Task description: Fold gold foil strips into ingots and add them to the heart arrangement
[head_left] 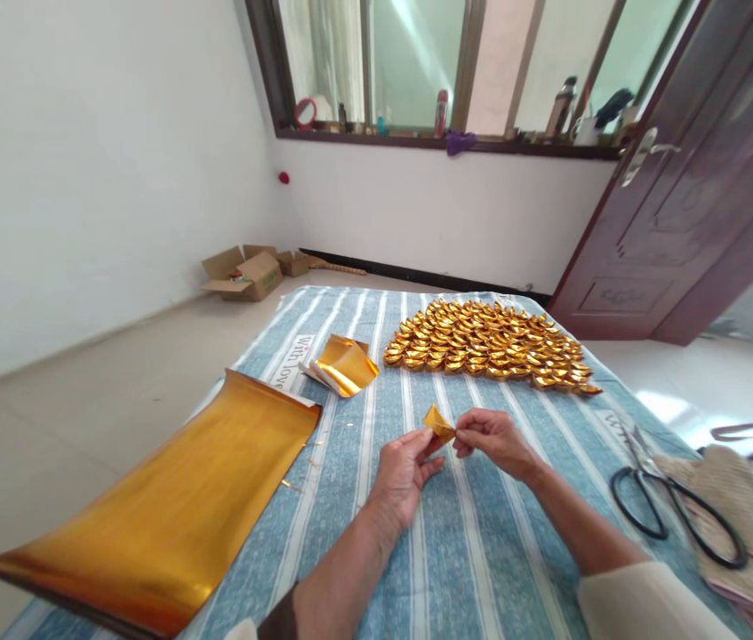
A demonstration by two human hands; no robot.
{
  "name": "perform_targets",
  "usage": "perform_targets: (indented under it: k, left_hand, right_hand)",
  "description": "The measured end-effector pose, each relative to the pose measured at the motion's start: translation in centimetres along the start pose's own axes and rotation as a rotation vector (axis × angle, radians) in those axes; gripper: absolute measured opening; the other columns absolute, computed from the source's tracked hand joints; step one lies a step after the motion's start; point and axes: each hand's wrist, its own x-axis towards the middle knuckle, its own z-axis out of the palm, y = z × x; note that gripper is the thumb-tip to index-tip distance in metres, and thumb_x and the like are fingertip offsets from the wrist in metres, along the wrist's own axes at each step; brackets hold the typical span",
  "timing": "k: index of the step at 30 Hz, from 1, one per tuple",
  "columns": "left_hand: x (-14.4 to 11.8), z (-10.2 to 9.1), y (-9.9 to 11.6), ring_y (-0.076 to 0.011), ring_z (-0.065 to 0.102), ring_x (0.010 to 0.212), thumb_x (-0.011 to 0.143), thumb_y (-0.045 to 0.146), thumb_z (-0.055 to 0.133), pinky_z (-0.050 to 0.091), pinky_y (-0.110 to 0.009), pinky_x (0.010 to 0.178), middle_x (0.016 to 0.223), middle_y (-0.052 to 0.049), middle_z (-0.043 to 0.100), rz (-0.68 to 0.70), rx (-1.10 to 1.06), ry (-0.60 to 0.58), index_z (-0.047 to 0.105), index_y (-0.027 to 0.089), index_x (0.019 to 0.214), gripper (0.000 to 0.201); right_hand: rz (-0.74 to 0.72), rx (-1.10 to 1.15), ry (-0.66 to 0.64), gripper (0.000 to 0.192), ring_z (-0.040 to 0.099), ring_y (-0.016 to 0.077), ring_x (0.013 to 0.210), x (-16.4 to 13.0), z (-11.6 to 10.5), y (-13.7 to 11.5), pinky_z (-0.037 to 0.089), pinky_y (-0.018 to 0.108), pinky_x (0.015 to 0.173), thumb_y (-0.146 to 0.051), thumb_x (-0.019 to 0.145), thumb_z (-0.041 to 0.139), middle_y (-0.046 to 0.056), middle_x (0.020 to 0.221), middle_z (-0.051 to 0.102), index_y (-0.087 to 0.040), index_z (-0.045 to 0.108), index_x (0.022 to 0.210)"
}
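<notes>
A small folded piece of gold paper was held above the middle of the striped cloth that covered the worktop. It was pinched on one side by the thumb and fingertips of the left hand and on the other by the fingertips of the right hand, so that both ends were steadied and the fold between them was kept in plain view, clear of the cloth.

A large heap of finished gold pieces was laid in close rows toward the far edge, well apart from the hands, where it was out of the way of the folding. A small stack of cut gold squares was kept near the far left, within easy reach. A broad stack of gold sheets lay flat along the left edge, partly overhanging it. Scissors were left by the right edge, just beside a woven bag.
</notes>
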Motion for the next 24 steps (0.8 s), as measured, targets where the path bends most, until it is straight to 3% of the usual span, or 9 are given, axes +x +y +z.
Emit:
perform_targets:
  k: [7,12,17,24]
  left_hand:
    - [0.2,-0.2,0.2,-0.0201,0.066,0.087,0.075,0.016,0.068,0.053,-0.024,0.063,0.098,-0.015,0.07,-0.027,0.069,0.068,0.071,0.009,0.082,0.012]
    - [0.3,-0.3,0.2,-0.0193,0.066,0.084,0.071,0.015,0.071,0.053,-0.023,0.059,0.094,-0.014,0.07,0.022,0.203,0.1,0.07,0.009,0.087,0.017]
    - [0.2,-0.1,0.4,-0.0213,0.066,0.088,0.068,0.015,0.072,0.049,-0.021,0.055,0.104,-0.013,0.07,0.048,0.373,0.018,0.07,0.012,0.096,0.028]
    - [0.1,0.1,0.2,-0.0169,0.065,0.073,0.07,0.017,0.067,0.043,-0.018,0.05,0.083,-0.009,0.073,0.092,0.465,-0.06,0.073,0.014,0.084,0.015]
  right_hand:
    - [-0.012,-0.127,-0.067,0.031,0.064,0.0129,0.057,0.0,-2.7,-0.7,0.053,0.027,0.059,-0.045,0.074,0.068,0.001,0.064,0.067,-0.014,0.064,0.076]
    - [-0.041,-0.275,-0.123,0.018,0.062,0.0122,0.056,-0.5,-3.3,-1.9,0.049,0.025,0.058,-0.034,0.076,0.065,-0.001,0.06,0.065,-0.016,0.066,0.072]
    - [-0.095,-0.444,-0.164,0.009,0.058,0.0114,0.057,-1.2,-2.8,-2.9,0.044,0.022,0.058,-0.018,0.074,0.061,-0.002,0.061,0.065,-0.019,0.07,0.071]
    - [-0.127,-0.522,-0.174,0.013,0.057,0.0113,0.056,-1.2,-2.4,-2.7,0.042,0.022,0.056,-0.015,0.073,0.059,-0.003,0.06,0.065,-0.02,0.07,0.072]
